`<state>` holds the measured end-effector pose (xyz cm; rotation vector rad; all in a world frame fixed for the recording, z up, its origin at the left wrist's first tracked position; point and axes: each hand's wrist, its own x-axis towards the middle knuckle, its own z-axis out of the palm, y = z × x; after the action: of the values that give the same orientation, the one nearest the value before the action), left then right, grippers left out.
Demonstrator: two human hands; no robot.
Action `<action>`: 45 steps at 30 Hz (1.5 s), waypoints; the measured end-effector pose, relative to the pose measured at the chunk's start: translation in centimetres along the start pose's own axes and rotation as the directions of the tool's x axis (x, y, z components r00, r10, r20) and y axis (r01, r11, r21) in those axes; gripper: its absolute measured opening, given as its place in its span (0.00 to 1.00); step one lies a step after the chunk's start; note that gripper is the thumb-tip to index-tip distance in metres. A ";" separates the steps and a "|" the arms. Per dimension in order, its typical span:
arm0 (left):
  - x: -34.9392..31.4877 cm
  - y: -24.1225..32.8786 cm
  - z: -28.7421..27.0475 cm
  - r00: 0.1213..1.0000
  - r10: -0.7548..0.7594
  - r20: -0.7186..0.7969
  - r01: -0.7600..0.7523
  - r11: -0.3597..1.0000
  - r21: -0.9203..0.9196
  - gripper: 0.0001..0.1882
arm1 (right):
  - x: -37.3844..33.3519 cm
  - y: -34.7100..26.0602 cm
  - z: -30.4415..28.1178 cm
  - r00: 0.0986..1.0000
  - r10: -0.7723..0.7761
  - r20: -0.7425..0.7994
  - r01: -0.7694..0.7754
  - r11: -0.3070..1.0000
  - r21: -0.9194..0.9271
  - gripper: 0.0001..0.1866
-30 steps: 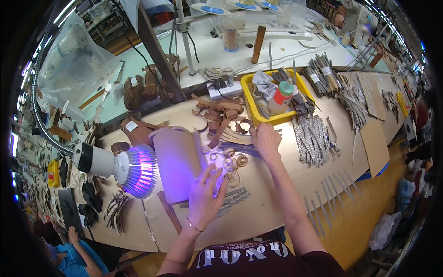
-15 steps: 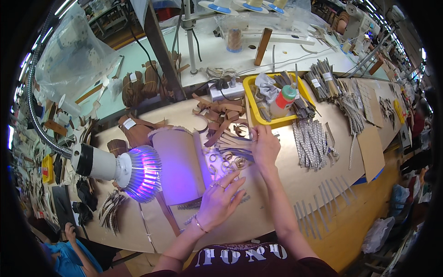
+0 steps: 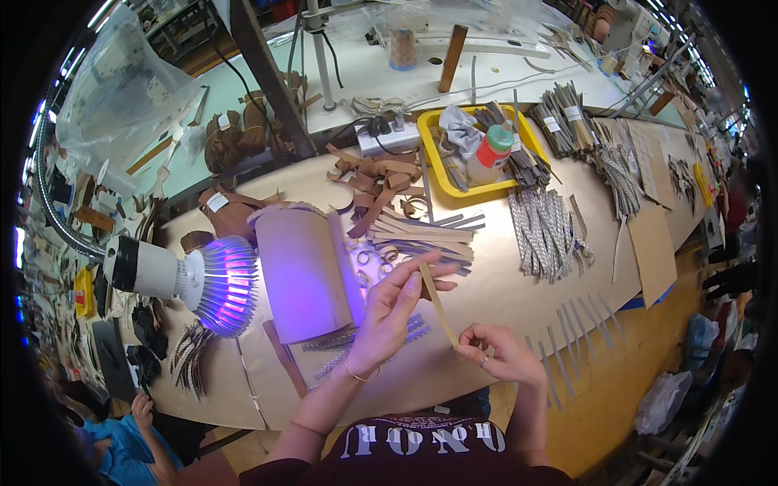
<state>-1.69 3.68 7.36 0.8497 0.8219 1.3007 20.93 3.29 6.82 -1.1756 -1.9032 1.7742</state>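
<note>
A thin tan strip (image 3: pixel 440 308) slants between my two hands above the table. Its lower end is pinched between the thumb and fingers of my right hand (image 3: pixel 501 353), which wears a ring. The upper end lies at the thumb and forefinger of my left hand (image 3: pixel 389 320), whose other fingers reach out behind it. Just beyond the left hand are small curled rings of strip (image 3: pixel 391 255) and a bundle of flat tan and grey strips (image 3: pixel 429 235). To the left stands a brown-covered cylinder form (image 3: pixel 300 275), lit purple.
A lamp with a ribbed head (image 3: pixel 223 283) glows purple at left. Behind are brown straps (image 3: pixel 377 186) and a yellow bin (image 3: pixel 468 193) holding a green-capped bottle (image 3: pixel 491 154). Braided strips (image 3: pixel 543 235) lie at right; several grey strips (image 3: pixel 577 340) line the table's right front edge.
My right hand has drawn back from the strip bundle toward me, now holding a tan strip. My left hand has risen slightly and met the strip's other end.
</note>
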 end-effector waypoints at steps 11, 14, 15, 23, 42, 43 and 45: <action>-0.8 -0.5 3.5 0.764 0.613 0.203 -0.558 0.469 0.685 0.16 | -3.1 -4.1 1.3 0.887 -0.055 -0.458 0.144 0.976 0.162 0.06; -1.4 -0.8 4.1 0.690 0.657 0.303 -0.637 0.353 0.685 0.16 | -3.7 -6.0 2.1 0.903 -0.060 -0.426 0.221 0.915 0.339 0.06; -1.6 -0.8 4.2 0.682 0.655 0.327 -0.648 0.332 0.686 0.15 | -3.6 -6.3 2.1 0.886 -0.114 -0.449 0.289 0.894 0.343 0.07; -2.1 -1.6 3.7 0.658 0.642 0.394 -0.678 0.277 0.681 0.20 | -3.2 -6.0 2.2 0.889 -0.072 -0.453 0.276 0.873 0.402 0.07; -2.2 -1.2 2.5 0.574 0.573 0.585 -0.754 0.092 0.651 0.21 | -3.6 -5.4 1.6 0.948 -0.009 -0.317 0.223 0.730 0.646 0.07; -2.2 -1.1 2.5 0.575 0.565 0.592 -0.758 0.096 0.645 0.21 | -3.6 -5.4 1.6 0.948 0.008 -0.317 0.206 0.743 0.636 0.07; -2.2 -1.1 2.5 0.571 0.559 0.601 -0.761 0.085 0.643 0.22 | -3.6 -5.5 1.7 0.942 -0.002 -0.336 0.231 0.731 0.642 0.07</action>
<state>0.81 1.29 7.66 2.4638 0.9618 1.4738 20.02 0.05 12.75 -0.9451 -0.9666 1.8249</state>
